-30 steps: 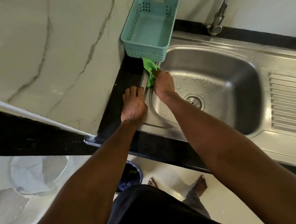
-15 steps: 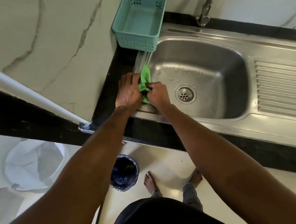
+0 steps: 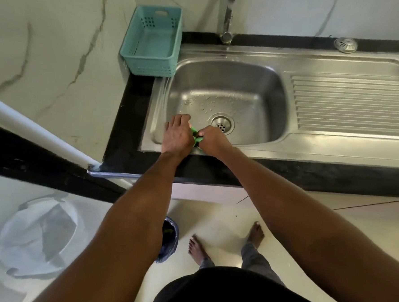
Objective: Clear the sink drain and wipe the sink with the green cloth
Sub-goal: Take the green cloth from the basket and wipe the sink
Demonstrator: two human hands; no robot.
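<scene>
We see our two hands meeting at the near front rim of the steel sink (image 3: 329,147), with the green cloth (image 3: 195,137) bunched between them, mostly hidden. Our right hand (image 3: 213,140) is curled into a fist around the cloth, and our left hand (image 3: 177,134) lies flatter, fingers extended, pressing against the cloth from its other side. The open drain (image 3: 222,124) sits just beyond the right hand, a teal basket (image 3: 152,40) stands on the desk (image 3: 130,113) far past the left hand, and a round strainer (image 3: 345,45) rests well off beyond the right.

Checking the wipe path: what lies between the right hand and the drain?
Head view: only bare wet steel between the right hand and the drain.
</scene>
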